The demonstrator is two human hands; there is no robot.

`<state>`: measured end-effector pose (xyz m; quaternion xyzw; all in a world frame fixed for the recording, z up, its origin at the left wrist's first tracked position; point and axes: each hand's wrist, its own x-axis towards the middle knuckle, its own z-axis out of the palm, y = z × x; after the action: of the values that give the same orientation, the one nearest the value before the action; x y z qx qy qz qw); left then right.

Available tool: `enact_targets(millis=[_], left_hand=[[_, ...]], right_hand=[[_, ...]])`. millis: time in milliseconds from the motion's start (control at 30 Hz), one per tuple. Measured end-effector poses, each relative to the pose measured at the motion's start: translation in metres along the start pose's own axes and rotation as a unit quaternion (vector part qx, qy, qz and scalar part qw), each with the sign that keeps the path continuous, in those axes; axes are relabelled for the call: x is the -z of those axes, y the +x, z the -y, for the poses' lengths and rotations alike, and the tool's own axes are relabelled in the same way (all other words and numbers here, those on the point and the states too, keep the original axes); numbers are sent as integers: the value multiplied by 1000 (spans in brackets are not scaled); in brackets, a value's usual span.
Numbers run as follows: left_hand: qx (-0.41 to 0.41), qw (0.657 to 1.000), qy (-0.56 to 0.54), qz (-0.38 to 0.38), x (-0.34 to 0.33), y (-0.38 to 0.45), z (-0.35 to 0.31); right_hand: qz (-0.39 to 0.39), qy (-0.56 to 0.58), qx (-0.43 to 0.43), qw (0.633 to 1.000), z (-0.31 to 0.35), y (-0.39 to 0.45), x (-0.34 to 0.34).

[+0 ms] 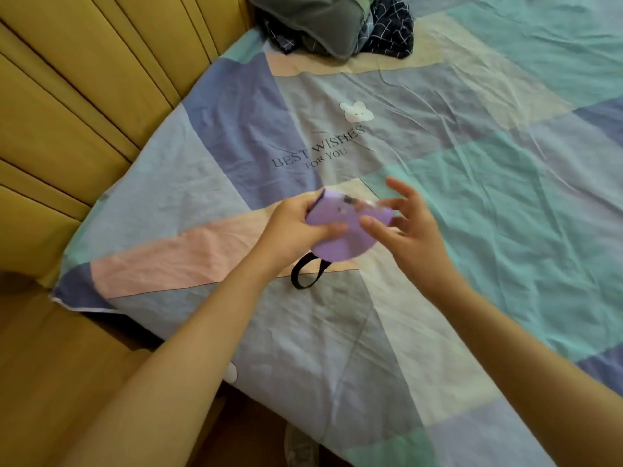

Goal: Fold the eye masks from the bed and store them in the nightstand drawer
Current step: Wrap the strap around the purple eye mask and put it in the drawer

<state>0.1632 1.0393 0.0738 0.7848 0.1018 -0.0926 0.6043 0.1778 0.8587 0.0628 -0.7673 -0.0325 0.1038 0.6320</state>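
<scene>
Left hand [296, 227] is what we grip the folded purple eye mask [350, 230] with, thumb across its face, just above the bed [472, 230]; our right hand [409, 230] hovers beside it, fingers spread, holding nothing. The black strap [305, 274] dangles loose below, so we judge it could snag or pull the fold open. More masks [323, 25] wait piled near the headboard [84, 96].

You hold a matt, smooth lilac cloth eye mask [347, 230] with a black elastic strap [305, 273]; your bed's patchwork sheet [472, 197] is creased matt cotton-like cloth; the headboard [84, 96] looks padded, smooth, faintly sheened.
</scene>
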Motion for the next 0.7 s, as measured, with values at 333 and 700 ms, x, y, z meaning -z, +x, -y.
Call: enact_targets(millis=[333,700], left_hand=[[84,928,-307,-194,2,8,1],[107,917,-301,-241,8,-5,39]], right_hand=[[49,122,-122,984,-9,-26,-40],[47,570,-173,802,-2,-9,-4]])
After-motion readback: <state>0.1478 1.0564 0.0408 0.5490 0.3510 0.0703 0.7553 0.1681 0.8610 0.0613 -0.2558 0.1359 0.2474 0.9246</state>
